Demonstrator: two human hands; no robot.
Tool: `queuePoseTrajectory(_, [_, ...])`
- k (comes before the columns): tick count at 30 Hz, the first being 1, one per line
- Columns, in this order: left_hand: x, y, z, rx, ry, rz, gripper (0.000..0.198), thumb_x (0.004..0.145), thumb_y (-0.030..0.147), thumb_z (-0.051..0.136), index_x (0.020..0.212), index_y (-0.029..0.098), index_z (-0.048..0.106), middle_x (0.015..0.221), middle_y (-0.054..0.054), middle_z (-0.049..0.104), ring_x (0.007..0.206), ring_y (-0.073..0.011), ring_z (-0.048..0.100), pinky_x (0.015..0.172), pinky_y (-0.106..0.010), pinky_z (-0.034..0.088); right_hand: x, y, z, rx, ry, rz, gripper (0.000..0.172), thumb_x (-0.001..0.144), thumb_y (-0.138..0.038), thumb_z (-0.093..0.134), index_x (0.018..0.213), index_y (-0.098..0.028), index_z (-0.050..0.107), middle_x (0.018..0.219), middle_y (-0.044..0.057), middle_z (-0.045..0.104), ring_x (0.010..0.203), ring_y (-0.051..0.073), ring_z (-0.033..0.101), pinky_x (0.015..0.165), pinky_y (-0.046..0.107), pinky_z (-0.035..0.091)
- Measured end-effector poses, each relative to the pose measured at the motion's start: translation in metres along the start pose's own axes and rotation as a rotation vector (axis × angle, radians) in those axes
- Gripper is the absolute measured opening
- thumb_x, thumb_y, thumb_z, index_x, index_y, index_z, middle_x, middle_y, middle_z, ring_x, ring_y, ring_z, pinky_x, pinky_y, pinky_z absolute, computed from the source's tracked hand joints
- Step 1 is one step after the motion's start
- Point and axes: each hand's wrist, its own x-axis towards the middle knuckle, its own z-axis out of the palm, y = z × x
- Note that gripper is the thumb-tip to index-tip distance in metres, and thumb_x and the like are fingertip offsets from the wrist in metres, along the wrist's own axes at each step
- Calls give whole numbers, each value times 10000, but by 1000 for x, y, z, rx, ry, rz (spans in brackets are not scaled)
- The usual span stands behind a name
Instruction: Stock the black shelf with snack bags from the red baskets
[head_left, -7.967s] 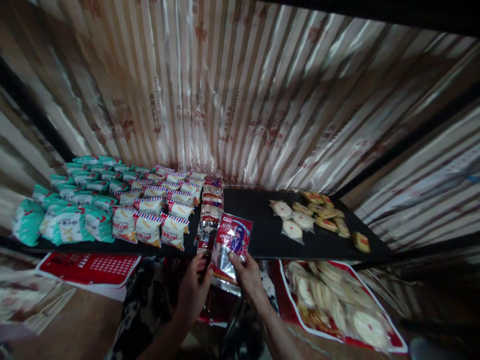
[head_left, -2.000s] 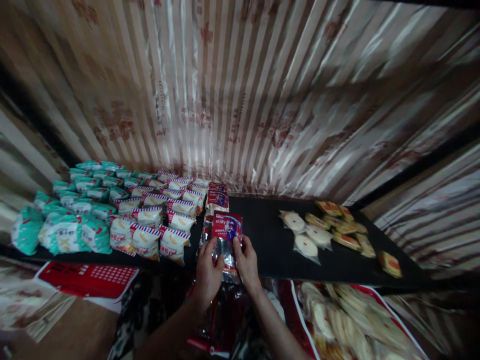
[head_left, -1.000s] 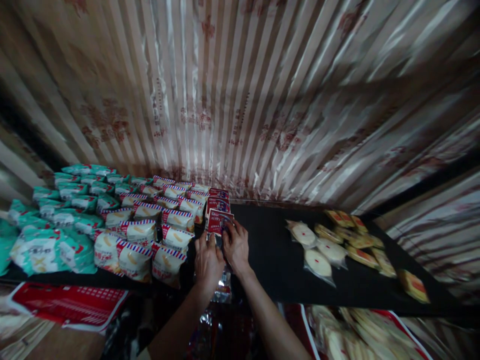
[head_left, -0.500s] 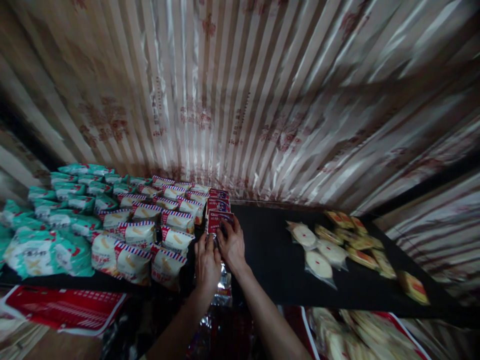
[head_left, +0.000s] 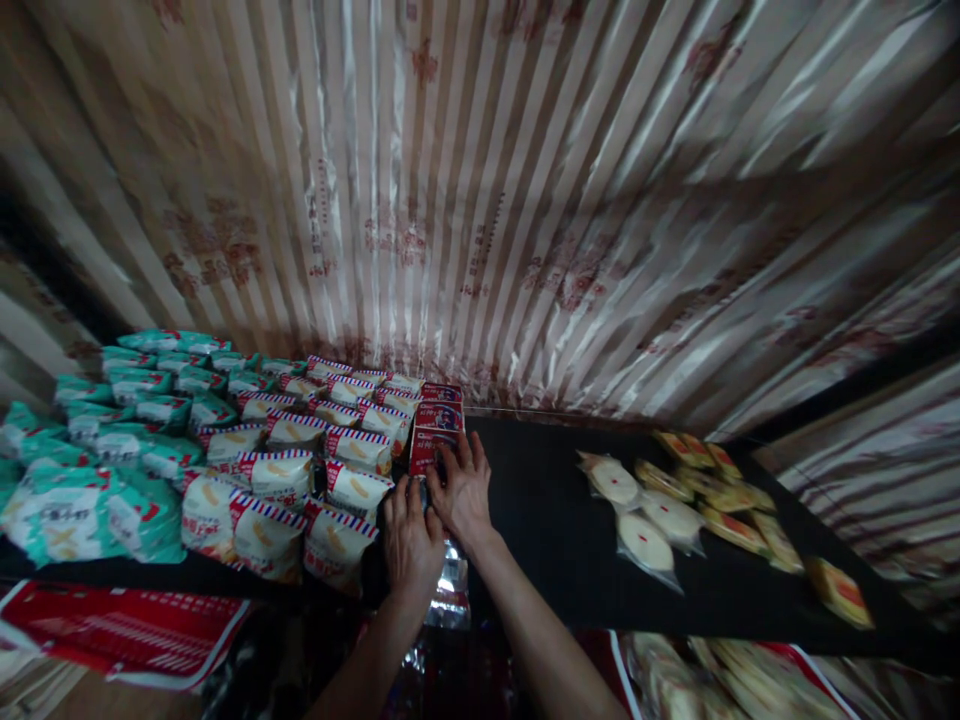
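A short column of red packets [head_left: 439, 414] stands on the black shelf in front of me. At the near packet [head_left: 425, 450], the fingers of my right hand [head_left: 463, 497] are spread, with the tips by its lower right edge. My left hand [head_left: 411, 535] lies just left of it, fingers stretched forward, close to the packet's near edge. Both hands look open, and my fingers partly hide what lies beneath them. Toward me, a silver foil packet [head_left: 451, 592] shows between my forearms.
Striped white snack bags [head_left: 281, 470] fill the left, with turquoise bags [head_left: 60, 510] beyond. On the right lie clear-wrapped round flat items [head_left: 643, 540] and yellow packets [head_left: 731, 525]. Red-and-white containers [head_left: 142, 630] sit below the black shelf [head_left: 540, 550]. A corrugated plastic-covered wall [head_left: 465, 180] rises behind.
My hands have drawn slightly back toward me from the near red packet, so more of its face shows. The right fingers are more spread. The view has shifted a little.
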Motion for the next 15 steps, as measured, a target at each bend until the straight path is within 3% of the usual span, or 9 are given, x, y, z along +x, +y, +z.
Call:
queuePoseTrajectory(6, [-1,-3,2,64,-16,31,448,835,203,441,1265,93,500,1364,-162,449,1209,-298,425,1002,-436,375,24,-7,-5,-33,-142,-74,380,841,-292,511,1195,-183,591,1371,142,470,1365,331,201,1021,506,278])
queuePoseTrajectory(11, [-2,1,1,156,-23,75,438,867,230,406,1256,53,498,1313,-173,504,1146,-286,473,946,-409,418,38,-16,-6,-69,-285,-94,452,849,-386,505,1273,-230,530,1450,95,384,1385,338,139,1057,512,203])
queuePoseTrajectory(15, [-2,3,1,206,-18,64,431,878,225,391,1246,33,508,1291,-178,528,1126,-285,490,923,-397,430,43,-17,-5,-68,-325,-120,473,872,-421,452,1320,-275,485,1477,73,340,1395,352,85,1064,523,168])
